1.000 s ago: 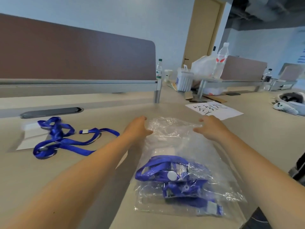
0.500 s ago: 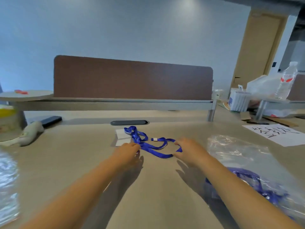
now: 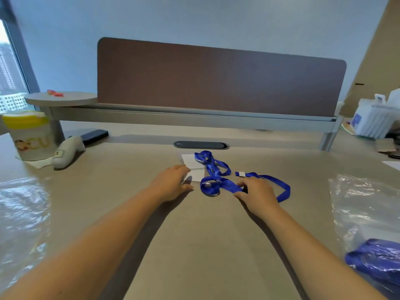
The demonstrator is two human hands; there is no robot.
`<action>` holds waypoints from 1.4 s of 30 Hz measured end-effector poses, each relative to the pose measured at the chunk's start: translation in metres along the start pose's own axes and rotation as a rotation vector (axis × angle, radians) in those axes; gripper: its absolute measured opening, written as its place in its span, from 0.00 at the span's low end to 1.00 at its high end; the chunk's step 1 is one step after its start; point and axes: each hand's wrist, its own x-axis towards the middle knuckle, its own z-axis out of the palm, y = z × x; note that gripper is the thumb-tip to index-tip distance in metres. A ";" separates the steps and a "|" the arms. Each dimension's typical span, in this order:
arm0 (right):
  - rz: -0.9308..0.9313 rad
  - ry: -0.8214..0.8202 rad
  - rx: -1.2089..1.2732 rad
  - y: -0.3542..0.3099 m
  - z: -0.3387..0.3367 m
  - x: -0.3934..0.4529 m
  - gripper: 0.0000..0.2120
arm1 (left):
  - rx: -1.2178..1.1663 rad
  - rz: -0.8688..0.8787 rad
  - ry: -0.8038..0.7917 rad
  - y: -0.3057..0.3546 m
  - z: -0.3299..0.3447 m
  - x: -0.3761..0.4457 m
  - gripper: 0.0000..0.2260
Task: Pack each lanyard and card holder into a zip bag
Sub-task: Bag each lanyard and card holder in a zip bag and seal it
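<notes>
— What sat on the desk (image 3: 194, 245)?

— A blue lanyard (image 3: 218, 182) lay tangled beside a white card holder (image 3: 195, 167) near the far edge, just short of a dark cable grommet (image 3: 201, 145).

— And the corners?

— A yellow-lidded cup (image 3: 30, 137), a grey controller (image 3: 67, 151) and a dark phone (image 3: 93, 135) at the far left; a filled zip bag (image 3: 368, 224) along the right edge, clear plastic (image 3: 21, 224) along the left.

Only the orange letters "CU" can be read, printed on the yellow-lidded cup (image 3: 30, 135).
</notes>
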 end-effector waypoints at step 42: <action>-0.159 0.356 0.635 -0.084 -0.121 -0.062 0.05 | -0.068 0.087 0.048 -0.006 -0.052 -0.149 0.10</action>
